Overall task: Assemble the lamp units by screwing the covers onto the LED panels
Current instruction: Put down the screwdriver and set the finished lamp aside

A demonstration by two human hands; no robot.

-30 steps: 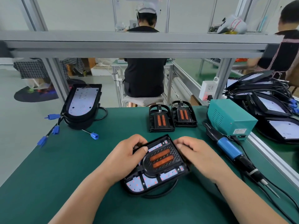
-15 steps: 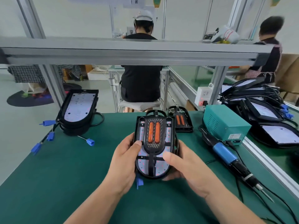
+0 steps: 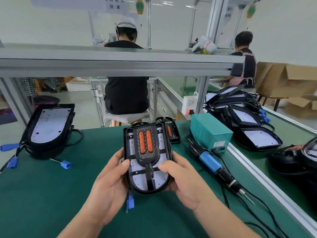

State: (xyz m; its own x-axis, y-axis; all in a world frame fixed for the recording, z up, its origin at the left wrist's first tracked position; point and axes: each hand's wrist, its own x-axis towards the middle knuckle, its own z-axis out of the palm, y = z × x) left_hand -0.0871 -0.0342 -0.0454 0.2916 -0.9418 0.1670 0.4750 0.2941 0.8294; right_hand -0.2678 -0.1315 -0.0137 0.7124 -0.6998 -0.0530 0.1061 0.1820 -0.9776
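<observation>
I hold one lamp unit (image 3: 147, 176) upright above the green bench, its face towards me. It is a black-framed LED panel with a black cover (image 3: 146, 145) carrying two orange lenses on top. My left hand (image 3: 109, 184) grips its left edge, thumb on the frame. My right hand (image 3: 181, 179) grips the right edge, thumb pressing the panel's face. A blue connector (image 3: 130, 201) hangs below the unit. An electric screwdriver (image 3: 216, 167) with a blue grip lies on the bench to the right, untouched.
A stack of bare LED panels (image 3: 49, 127) with blue-plugged leads sits at the left. Another cover (image 3: 171, 133) lies behind the held unit. A teal power box (image 3: 209, 131) stands right, more panels (image 3: 248, 127) beyond the aluminium rail. Two people sit at benches behind.
The unit lay flat on the bench a second ago; both hands have lifted it, turned it upright and raised it a little higher since then.
</observation>
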